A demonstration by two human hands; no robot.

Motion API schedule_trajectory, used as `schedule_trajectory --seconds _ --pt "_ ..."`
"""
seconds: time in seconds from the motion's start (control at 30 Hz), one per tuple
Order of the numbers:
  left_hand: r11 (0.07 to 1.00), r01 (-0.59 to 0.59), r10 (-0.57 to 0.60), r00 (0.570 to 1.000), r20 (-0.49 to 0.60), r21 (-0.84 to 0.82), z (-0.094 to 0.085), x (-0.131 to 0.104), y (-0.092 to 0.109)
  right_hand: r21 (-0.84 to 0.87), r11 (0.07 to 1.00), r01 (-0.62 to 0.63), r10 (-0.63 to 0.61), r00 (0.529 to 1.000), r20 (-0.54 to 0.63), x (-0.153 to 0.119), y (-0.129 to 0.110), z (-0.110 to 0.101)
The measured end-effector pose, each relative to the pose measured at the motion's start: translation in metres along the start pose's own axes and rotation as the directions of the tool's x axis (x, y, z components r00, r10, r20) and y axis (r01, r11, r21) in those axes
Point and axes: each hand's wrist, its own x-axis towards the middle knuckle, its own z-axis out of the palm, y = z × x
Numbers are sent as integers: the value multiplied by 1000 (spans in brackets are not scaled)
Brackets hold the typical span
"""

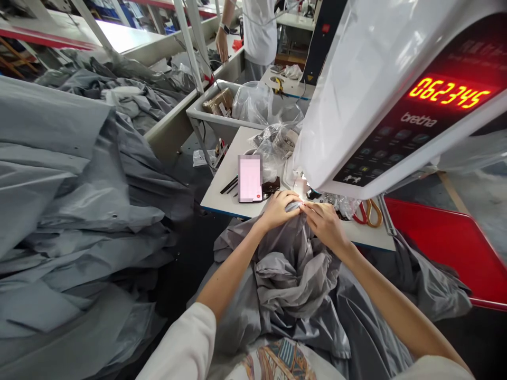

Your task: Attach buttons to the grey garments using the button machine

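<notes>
Grey fabric (pixel 295 274) lies bunched over my lap and rises to the edge of the small work table (pixel 222 182). My left hand (pixel 280 208) pinches its upper edge from the left, fingers bent over the cloth. From the right, my right hand (pixel 322 219) grips the same edge, its fingertips close to the left ones. Both hands are just below the lit working point of a white machine (pixel 356 100) with a red digit display (pixel 449 94). Whatever small part may sit between the fingertips cannot be made out.
A phone (pixel 250 179) lies left of the machine, near clear plastic bags (pixel 273 145). Scissors (pixel 372 212) rest on the right. Piled grey fabric (pixel 59 211) fills the left side. A grey bin (pixel 233 113) and another person (pixel 259 34) are behind; a red panel (pixel 447 243) is at right.
</notes>
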Motion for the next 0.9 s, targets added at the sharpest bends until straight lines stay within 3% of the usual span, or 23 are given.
schedule_trajectory --seconds 0.2,0.43,0.6,0.7,0.83,0.9 --pt "1000 -14 14 1000 -10 -1 2 0 -2 8 999 -37 38 999 -8 3 -7 0" --pt "1000 5 -5 1000 5 -1 -1 1 4 100 978 -185 179 982 66 -12 -13 6" --pt "1000 14 -14 1000 15 -5 -2 1 5 179 950 -256 271 961 -62 -18 -13 3" --pt "1000 14 -14 1000 9 -7 -2 1 5 347 850 -396 459 880 -122 -11 -13 5" --pt "1000 8 -8 1000 17 3 -1 1 4 566 556 -609 732 681 13 2 -14 20" --pt "1000 -2 1 1000 21 5 -1 1 4 588 483 -649 781 623 47 5 -16 28"
